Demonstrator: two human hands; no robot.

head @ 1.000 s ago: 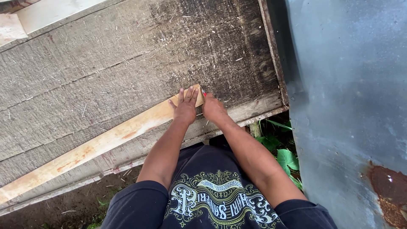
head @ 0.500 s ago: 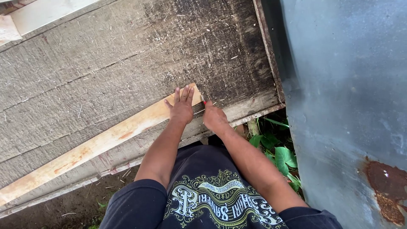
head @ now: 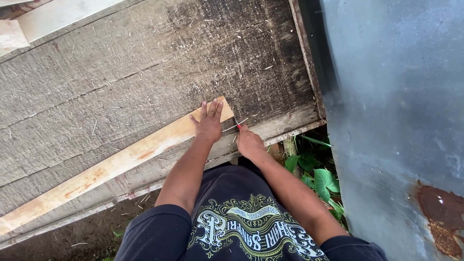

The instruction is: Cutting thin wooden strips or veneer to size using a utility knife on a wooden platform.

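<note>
1. Pale wooden strip [head: 121,162] lies flat along weathered bench [head: 145,72]; looks stiff and light.
2. Left hand [head: 209,123] presses its near end, fingers spread.
3. Right hand [head: 249,142], just beside, pinches red pencil [head: 237,123].

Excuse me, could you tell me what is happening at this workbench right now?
A person stands at a weathered grey wooden bench. Their left hand lies flat on the near end of a long pale wooden strip that runs diagonally across the bench, pressing it down. Their right hand holds a thin red-tipped tool, probably a pencil, right beside that end of the strip. A grey metal sheet with a rust patch stands to the right, with green leaves below.
</note>
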